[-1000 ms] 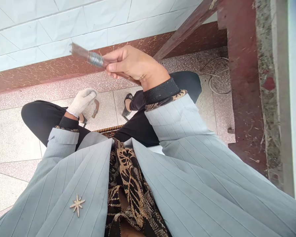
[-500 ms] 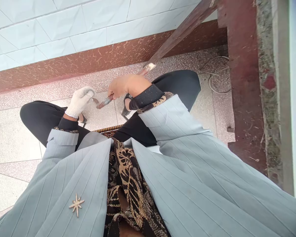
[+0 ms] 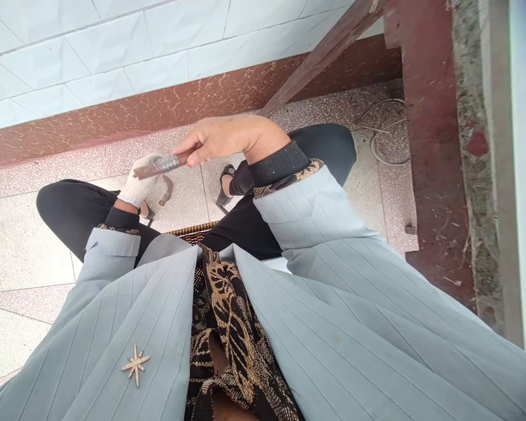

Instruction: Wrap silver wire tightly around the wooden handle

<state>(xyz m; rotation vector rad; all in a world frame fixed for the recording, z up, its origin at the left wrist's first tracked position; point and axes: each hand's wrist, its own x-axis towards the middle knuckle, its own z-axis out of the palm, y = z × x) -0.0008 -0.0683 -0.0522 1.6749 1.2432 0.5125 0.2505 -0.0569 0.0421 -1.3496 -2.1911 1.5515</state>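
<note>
My right hand (image 3: 221, 140) is bare and closed round a brown wooden-looking stick (image 3: 184, 158) with silvery wire wound about it. Its blunt, flattened end points left and passes in front of my left hand (image 3: 135, 186). That hand wears a white knit glove; its fingers are curled and partly hidden behind the stick. Just right of the gloved fingers shows a small curved brown piece (image 3: 167, 192). Whether the glove grips this piece I cannot tell.
My knees are spread on either side, over a speckled tile floor (image 3: 21, 234). A slanting wooden bar (image 3: 319, 58) and a dark red wooden post (image 3: 438, 146) stand to the right. A pale cable (image 3: 377, 149) lies coiled by the post. The tiled wall (image 3: 109, 47) is ahead.
My right hand has swung the wire-bound stick left and up, across the front of the glove. The pale end at its far side is now out of sight. The curved brown piece sits slightly lower.
</note>
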